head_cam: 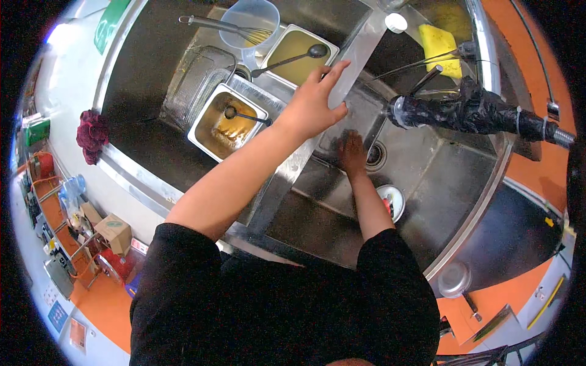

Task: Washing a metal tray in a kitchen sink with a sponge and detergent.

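My left hand [316,103] reaches over the steel divider [297,160] between two sink basins, its fingers spread and nothing visible in them. Lower down, in the right basin, my right hand [352,148] presses on a rectangular metal pan [336,142]. Its fingertips look dark, and whatever is under them is hidden. Beside that hand is a drain [376,155]. A small round bowl [391,201] with something white and red in it sits by my right forearm. In the left basin, two metal pans, one with brown liquid [224,130] and one with yellowish liquid [288,57], each hold a dark ladle.
A whisk [215,24] rests across a clear plastic jug [252,18]. Nearby leans a wire basket [199,87]. A black-wrapped pipe [476,110] juts over the right basin. A yellow cloth [439,50] lies behind it, and a dark red cloth [91,136] hangs on the left rim.
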`<state>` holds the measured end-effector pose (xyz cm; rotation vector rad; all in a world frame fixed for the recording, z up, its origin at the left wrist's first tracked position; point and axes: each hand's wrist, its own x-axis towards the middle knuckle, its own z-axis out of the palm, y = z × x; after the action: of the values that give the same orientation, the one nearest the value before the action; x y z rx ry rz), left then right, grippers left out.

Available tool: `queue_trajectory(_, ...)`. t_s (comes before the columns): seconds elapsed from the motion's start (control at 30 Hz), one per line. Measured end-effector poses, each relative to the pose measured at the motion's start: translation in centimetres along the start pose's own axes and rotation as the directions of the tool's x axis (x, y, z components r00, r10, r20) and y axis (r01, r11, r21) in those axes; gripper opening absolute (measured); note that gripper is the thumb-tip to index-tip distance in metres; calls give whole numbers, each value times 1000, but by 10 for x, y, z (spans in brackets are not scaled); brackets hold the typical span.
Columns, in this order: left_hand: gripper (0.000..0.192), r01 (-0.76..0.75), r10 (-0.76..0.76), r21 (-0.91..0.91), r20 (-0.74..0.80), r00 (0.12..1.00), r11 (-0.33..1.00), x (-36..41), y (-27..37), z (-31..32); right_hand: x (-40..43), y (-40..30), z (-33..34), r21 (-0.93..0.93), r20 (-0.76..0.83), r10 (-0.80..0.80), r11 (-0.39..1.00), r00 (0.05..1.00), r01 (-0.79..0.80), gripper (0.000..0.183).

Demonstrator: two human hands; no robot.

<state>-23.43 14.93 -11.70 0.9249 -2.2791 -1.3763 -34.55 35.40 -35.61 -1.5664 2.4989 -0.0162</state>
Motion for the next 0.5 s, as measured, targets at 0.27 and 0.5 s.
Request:
queue_trajectory(0.27, 75, 7, -8, 23, 19, 1000, 1000, 1, 1, -1, 23, 25, -9, -221, 363, -247, 914, 898, 341, 46)
queue_trajectory(0.5, 75, 2, -2, 22, 11, 1000, 1000, 2, -1, 1, 56, 39, 30, -98, 210, -30, 994, 977, 52, 53)
